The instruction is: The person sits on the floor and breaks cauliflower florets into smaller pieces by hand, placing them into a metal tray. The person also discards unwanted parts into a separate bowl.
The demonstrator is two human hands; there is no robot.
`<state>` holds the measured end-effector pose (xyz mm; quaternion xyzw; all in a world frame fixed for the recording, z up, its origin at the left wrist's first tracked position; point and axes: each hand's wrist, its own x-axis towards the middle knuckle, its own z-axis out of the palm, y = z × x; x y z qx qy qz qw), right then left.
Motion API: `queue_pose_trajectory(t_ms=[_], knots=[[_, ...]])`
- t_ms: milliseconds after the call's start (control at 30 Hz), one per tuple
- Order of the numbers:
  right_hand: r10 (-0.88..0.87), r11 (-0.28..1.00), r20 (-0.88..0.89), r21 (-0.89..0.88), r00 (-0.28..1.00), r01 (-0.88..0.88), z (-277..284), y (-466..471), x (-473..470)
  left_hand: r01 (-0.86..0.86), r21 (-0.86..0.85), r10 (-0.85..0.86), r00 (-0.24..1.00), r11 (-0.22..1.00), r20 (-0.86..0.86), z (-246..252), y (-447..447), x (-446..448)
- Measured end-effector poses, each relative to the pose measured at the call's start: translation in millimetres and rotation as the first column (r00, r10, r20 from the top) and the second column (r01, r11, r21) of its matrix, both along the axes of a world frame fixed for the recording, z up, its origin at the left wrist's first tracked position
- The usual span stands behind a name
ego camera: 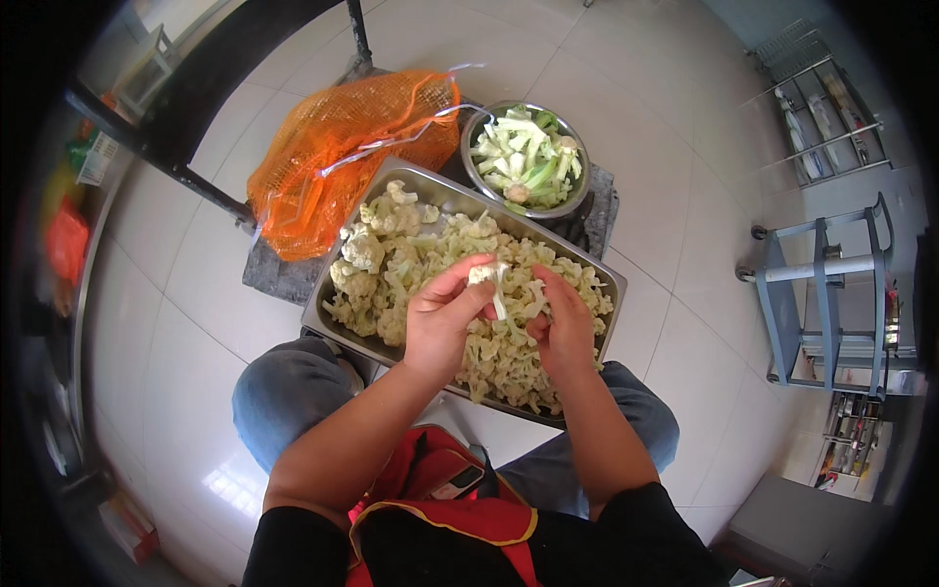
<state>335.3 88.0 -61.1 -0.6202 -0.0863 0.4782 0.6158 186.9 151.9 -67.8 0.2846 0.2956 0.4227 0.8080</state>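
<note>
My left hand (440, 315) pinches a small cauliflower floret (500, 297) with a pale stem between thumb and fingers, above a deep stainless steel tray. Close on its right is my right hand (568, 326), fingers curled toward the floret. A pale piece shows between its thumb and index finger, but I cannot tell whether it is held or lies behind. The steel tray (620, 293) is tilted in view before my knees. Small cut florets (506, 374) fill its middle and right, and larger cauliflower chunks (359, 249) lie at its left.
Behind the tray stands a round metal bowl (585, 192) of cauliflower stems and leaves (524, 154). Beside it lies an orange mesh bag (352, 139). Both rest on a dark platform cart (279, 275) with a metal handle (213, 192). A grey trolley (821, 293) stands far right.
</note>
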Motion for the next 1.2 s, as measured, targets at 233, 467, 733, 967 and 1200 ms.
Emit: queue_pose_trajectory(t_ms=[233, 467, 733, 967, 1200], knots=[[0.490, 0.872, 0.064, -0.016, 0.870, -0.490, 12, -13, 11, 0.322, -0.053, -0.322, 0.947, 0.945, 0.003, 0, -3, 0], [0.405, 0.914, 0.090, -0.036, 0.910, -0.404, 13, -11, 4, 0.228, -0.015, -0.229, 0.971, 0.974, -0.075, -10, -9, 5], [0.029, 0.999, -0.124, -0.009, 0.992, -0.030, -1, -6, -4, -0.065, -0.001, 0.065, 0.996, 0.998, -0.067, -7, -10, 8], [0.248, 0.959, 0.045, -0.151, 0.968, -0.238, -14, 3, 26, 0.233, 0.084, -0.150, 0.822, 0.969, -0.549, -34, -8, 12], [0.467, 0.884, 0.305, -0.182, 0.830, -0.431, -7, -5, 9, 0.350, 0.380, -0.010, 0.748, 0.856, -0.664, -38, -14, 12]])
